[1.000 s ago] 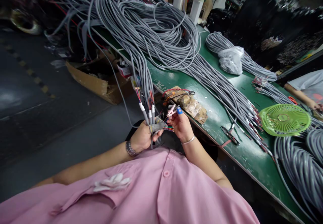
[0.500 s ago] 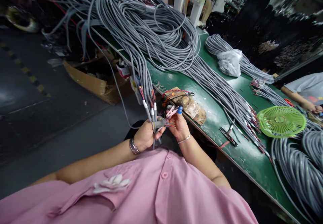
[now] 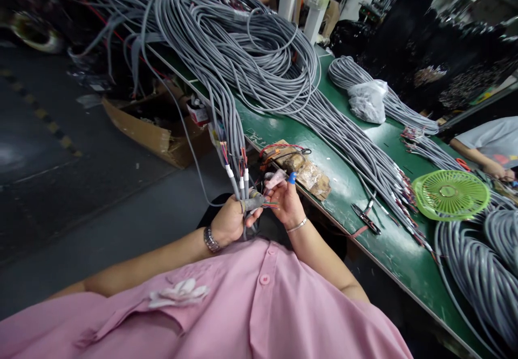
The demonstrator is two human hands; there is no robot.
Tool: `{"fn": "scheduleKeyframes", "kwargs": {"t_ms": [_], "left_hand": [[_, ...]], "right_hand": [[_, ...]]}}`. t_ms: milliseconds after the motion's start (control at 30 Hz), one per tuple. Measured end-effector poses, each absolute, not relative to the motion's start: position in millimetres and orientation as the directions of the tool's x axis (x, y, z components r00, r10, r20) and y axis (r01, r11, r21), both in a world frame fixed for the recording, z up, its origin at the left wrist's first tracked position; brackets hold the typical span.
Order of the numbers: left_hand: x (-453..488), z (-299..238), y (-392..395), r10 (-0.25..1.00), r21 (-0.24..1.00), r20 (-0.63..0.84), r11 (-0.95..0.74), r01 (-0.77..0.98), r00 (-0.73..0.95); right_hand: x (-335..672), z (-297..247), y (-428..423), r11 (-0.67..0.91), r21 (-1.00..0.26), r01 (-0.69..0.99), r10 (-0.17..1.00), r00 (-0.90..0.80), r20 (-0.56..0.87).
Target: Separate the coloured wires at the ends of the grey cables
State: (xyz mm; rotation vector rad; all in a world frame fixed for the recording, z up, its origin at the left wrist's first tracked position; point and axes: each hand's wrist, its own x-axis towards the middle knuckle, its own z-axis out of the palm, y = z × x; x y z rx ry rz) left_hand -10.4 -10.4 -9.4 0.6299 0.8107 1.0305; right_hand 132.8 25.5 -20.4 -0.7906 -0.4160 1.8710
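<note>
My left hand [image 3: 230, 221] is closed round several grey cables [image 3: 242, 190]. Their stripped ends stand up above it, showing white bands and coloured wires [image 3: 225, 154]. Across that grip lies a grey cable end [image 3: 253, 203], its thin coloured wires [image 3: 270, 204] pointing at my right palm. My right hand [image 3: 289, 206], a blue cover on the thumb tip, holds a small pink tool [image 3: 275, 178]; motion blurs it, so its exact kind is unclear. The fingers of that hand are curled near the wire tips, and I cannot tell whether they touch them.
Large grey cable coils [image 3: 226, 51] lie across the green table [image 3: 335, 159]. On its near edge sits a taped wooden block [image 3: 311, 173]. Farther right are a green fan cover [image 3: 451, 194], a plastic bag [image 3: 368, 101] and another person's arm [image 3: 481, 159]. A cardboard box [image 3: 141, 132] stands on the floor.
The pink tool has turned in my right hand and now looks blurred. My right hand has opened slightly and shifted a little right. My left hand and its cables moved slightly left and down.
</note>
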Motion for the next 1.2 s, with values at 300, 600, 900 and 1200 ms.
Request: {"fn": "scheduleKeyframes", "kwargs": {"t_ms": [300,600,900,1200], "left_hand": [[-14,-15,-22,0.942,0.874,-0.258,0.322,-0.363,0.215],[-13,-18,-25,0.958,0.921,-0.222,0.266,-0.284,0.18],[-12,-17,-25,0.962,0.902,-0.24,0.271,-0.335,0.132],[-18,-12,-20,0.953,0.843,-0.255,0.303,-0.444,0.166]], "right_hand": [[152,-7,-11,-0.425,-0.831,-0.358,0.894,-0.311,-0.323],[141,3,-17,-0.302,-0.92,-0.25,0.951,-0.141,-0.274],[131,-11,-15,-0.364,-0.785,-0.502,0.913,-0.024,-0.408],[150,-19,13,-0.458,-0.68,-0.573,0.883,-0.201,-0.425]]}}
